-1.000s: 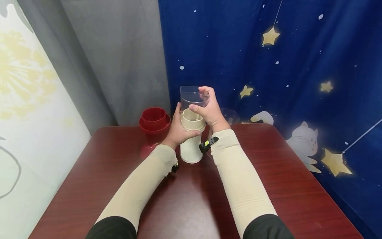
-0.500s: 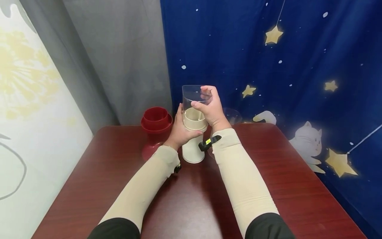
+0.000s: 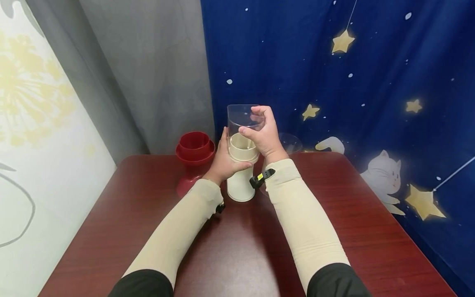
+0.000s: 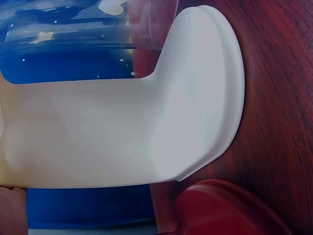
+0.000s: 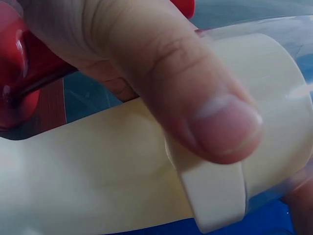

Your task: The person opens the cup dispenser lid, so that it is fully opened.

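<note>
A cream plastic stand with a ring-shaped top stands upright on the table, its foot filling much of the left wrist view. A clear plastic container sits over the ring, its lower edge around it. My left hand grips the stand just under the ring, thumb across the front; that thumb shows large in the right wrist view. My right hand holds the clear container from the right, thumb in front and fingers curled at its upper rim.
To the left stands a red stand of similar shape with a stepped top. Another clear container is behind my right wrist. The brown table ends at a grey curtain and a blue star-patterned curtain.
The scene has shifted slightly rightward in the head view. Both hands keep their holds on the stand and the clear container, with no clear movement between them.
</note>
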A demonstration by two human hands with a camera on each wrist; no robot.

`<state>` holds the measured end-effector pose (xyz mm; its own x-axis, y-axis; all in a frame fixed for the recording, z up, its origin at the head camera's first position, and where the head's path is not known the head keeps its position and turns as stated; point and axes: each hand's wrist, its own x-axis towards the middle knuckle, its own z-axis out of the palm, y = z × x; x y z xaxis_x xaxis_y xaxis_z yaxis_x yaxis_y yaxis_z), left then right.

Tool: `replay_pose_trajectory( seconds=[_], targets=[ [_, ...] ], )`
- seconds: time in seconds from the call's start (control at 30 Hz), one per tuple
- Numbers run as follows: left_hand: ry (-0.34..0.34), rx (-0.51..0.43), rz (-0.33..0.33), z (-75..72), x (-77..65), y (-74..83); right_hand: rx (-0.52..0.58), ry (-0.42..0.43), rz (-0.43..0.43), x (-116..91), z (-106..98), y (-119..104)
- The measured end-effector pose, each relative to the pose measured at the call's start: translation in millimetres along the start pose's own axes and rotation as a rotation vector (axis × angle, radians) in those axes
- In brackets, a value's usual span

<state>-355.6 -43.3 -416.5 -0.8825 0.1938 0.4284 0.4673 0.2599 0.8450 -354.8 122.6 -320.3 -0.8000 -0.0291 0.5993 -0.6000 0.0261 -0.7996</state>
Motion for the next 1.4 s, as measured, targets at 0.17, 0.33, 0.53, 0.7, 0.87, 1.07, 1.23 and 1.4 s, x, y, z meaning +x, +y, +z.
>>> replay_pose_trajectory(
  seconds=[0.17,0.33,0.53,0.7,0.87,1.07,1.23,1.4],
  targets=[
    [-0.011,-0.013,-0.011,-0.2,1.8,-0.1,-0.009,0.012,0.001,1.4,0.2,-0.3],
    [-0.016,-0.034,-0.027,0.0,3.5,-0.1,0.004,0.019,0.028,4.6,-0.6,-2.2],
    [-0.013,-0.044,-0.039,0.5,4.5,-1.0,0.010,0.021,0.037,7.7,-0.6,-3.1],
    [-0.017,-0.038,-0.039,1.4,3.9,-1.9,0.017,0.026,0.023,5.9,-0.8,-3.0],
    [-0.020,-0.038,-0.064,1.8,1.7,-0.6,0.007,0.015,0.001,3.9,-2.2,-5.5],
    [-0.023,-0.036,-0.051,0.8,2.4,-0.5,-0.030,0.008,-0.002,5.0,-3.1,-6.3],
    [-0.009,-0.033,-0.019,-2.0,4.5,-1.4,-0.038,-0.042,0.017,5.6,-1.7,-4.9],
    [-0.020,-0.025,-0.011,-3.5,6.0,-3.0,-0.047,-0.052,0.016,4.4,-0.7,-2.5]
  ],
)
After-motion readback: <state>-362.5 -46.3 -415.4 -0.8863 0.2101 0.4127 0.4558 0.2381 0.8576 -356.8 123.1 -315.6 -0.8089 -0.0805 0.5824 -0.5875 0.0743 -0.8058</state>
